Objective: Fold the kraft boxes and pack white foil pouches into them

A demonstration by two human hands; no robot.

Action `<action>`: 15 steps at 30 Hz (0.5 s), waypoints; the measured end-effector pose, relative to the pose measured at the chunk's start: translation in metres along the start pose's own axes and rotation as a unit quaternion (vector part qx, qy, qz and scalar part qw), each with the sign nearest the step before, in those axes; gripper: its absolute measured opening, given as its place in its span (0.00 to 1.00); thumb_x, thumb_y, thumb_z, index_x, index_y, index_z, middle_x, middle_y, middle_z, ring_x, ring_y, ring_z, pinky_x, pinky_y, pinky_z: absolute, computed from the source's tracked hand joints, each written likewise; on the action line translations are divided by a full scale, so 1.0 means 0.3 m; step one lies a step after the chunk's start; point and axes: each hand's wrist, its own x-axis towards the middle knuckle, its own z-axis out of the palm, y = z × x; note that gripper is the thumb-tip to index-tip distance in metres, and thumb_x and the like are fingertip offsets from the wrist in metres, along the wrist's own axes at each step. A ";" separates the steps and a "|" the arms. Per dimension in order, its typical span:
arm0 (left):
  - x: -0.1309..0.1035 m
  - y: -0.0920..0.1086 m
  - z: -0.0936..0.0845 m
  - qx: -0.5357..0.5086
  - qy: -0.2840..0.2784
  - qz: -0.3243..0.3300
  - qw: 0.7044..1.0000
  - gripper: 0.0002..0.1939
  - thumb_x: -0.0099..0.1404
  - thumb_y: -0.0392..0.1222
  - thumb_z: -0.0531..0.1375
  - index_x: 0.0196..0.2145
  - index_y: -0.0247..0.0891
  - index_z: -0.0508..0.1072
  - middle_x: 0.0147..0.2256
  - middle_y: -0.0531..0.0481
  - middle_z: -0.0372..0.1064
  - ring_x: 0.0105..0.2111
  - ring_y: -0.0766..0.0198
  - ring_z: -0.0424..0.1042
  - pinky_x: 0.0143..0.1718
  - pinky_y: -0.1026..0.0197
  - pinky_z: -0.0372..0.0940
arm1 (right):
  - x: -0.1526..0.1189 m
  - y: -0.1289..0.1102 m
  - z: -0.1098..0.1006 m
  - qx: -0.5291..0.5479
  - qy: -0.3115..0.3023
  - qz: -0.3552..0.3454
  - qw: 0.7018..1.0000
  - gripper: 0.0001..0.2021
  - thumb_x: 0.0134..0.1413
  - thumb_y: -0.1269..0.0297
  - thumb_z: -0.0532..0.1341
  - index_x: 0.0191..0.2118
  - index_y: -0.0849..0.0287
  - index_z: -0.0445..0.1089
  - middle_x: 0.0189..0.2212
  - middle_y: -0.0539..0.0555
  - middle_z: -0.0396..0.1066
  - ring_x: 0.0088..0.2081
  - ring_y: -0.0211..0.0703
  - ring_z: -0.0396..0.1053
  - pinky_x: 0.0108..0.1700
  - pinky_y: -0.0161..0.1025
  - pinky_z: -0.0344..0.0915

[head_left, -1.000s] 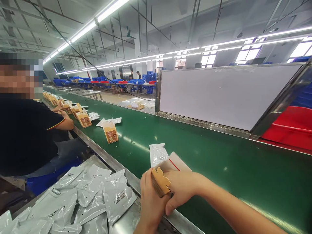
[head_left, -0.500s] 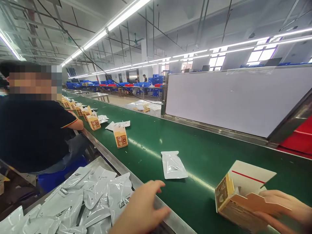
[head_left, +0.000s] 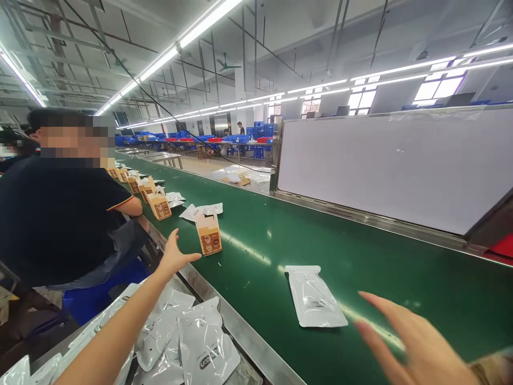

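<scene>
My left hand (head_left: 176,256) reaches out over the belt's near edge, thumb and fingers spread, holding nothing. Just beyond its fingertips an open brown-and-cream carton (head_left: 209,238) stands on the green conveyor belt (head_left: 256,289). Behind that carton lie silver-white pouches (head_left: 201,210). At the lower right, my right hand (head_left: 404,337) is open with its fingers apart and nothing in them. Left of it, a single sealed white pouch (head_left: 315,297) lies flat on the belt, not touched by the hand.
A pile of white pouches (head_left: 206,345) lies on a surface below my left arm. A co-worker in a dark shirt (head_left: 60,214) sits at the left beside the belt. More cartons (head_left: 159,206) line the belt farther along. A white panel (head_left: 380,171) borders its far side.
My left hand has moved forward and left toward the standing carton. My right hand has let go of the open carton, which is out of view. The carton and pouches appear nearer and farther right.
</scene>
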 end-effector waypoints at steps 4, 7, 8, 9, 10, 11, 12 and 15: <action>0.079 -0.013 0.108 -0.038 -0.015 0.010 0.999 0.61 0.34 0.48 0.72 0.61 0.38 0.44 0.63 0.30 0.41 0.65 0.42 0.42 0.62 0.42 0.46 | 0.035 -0.102 0.256 -0.126 -0.065 0.123 0.982 0.39 0.53 0.36 0.45 0.57 0.66 0.63 0.49 0.67 0.66 0.48 0.67 0.65 0.42 0.61 0.64; 0.110 -0.016 0.175 -0.069 -0.047 0.006 0.996 0.57 0.38 0.46 0.70 0.60 0.36 0.45 0.59 0.30 0.50 0.61 0.43 0.53 0.58 0.44 0.55 | 0.006 -0.070 0.351 -0.139 -0.070 0.074 0.985 0.34 0.53 0.42 0.47 0.51 0.68 0.66 0.45 0.67 0.68 0.48 0.66 0.65 0.43 0.60 0.64; 0.114 -0.014 0.192 -0.079 -0.061 0.006 0.995 0.54 0.40 0.44 0.69 0.59 0.35 0.46 0.56 0.31 0.55 0.58 0.45 0.59 0.55 0.46 0.60 | -0.006 -0.053 0.361 -0.128 -0.068 0.057 0.988 0.30 0.55 0.44 0.47 0.50 0.66 0.66 0.44 0.67 0.69 0.47 0.65 0.66 0.43 0.59 0.64; 0.112 -0.009 0.206 -0.087 -0.075 0.008 0.993 0.50 0.41 0.42 0.68 0.58 0.34 0.48 0.53 0.33 0.59 0.55 0.47 0.63 0.52 0.48 0.63 | -0.017 -0.037 0.364 -0.108 -0.067 0.046 0.991 0.27 0.56 0.47 0.47 0.49 0.64 0.65 0.43 0.66 0.70 0.45 0.62 0.67 0.42 0.58 0.65; 0.106 0.001 0.217 -0.092 -0.089 0.014 0.992 0.46 0.42 0.40 0.67 0.56 0.34 0.51 0.50 0.36 0.63 0.52 0.49 0.66 0.50 0.49 0.65 | -0.025 -0.025 0.361 -0.080 -0.064 0.042 0.994 0.24 0.58 0.50 0.46 0.49 0.62 0.64 0.42 0.64 0.70 0.44 0.59 0.68 0.41 0.55 0.66; 0.093 0.016 0.225 -0.092 -0.100 0.022 0.990 0.42 0.43 0.39 0.67 0.54 0.34 0.54 0.48 0.38 0.65 0.50 0.50 0.67 0.49 0.50 0.65 | -0.028 -0.018 0.355 -0.048 -0.060 0.042 0.996 0.22 0.59 0.52 0.45 0.49 0.61 0.62 0.42 0.63 0.71 0.43 0.56 0.69 0.40 0.52 0.67; 0.074 0.037 0.230 -0.088 -0.110 0.035 0.989 0.40 0.42 0.38 0.66 0.52 0.35 0.56 0.46 0.40 0.66 0.50 0.51 0.67 0.50 0.49 0.64 | -0.026 -0.016 0.347 -0.016 -0.059 0.047 0.997 0.20 0.60 0.53 0.45 0.50 0.59 0.61 0.41 0.61 0.71 0.41 0.53 0.70 0.38 0.49 0.68; -0.027 0.132 0.229 -0.065 -0.136 0.093 0.984 0.36 0.40 0.36 0.66 0.50 0.37 0.60 0.47 0.44 0.66 0.51 0.51 0.65 0.54 0.48 0.60 | 0.012 -0.040 0.293 0.063 -0.058 0.075 0.993 0.18 0.58 0.56 0.49 0.52 0.54 0.58 0.36 0.54 0.71 0.33 0.47 0.72 0.31 0.42 0.69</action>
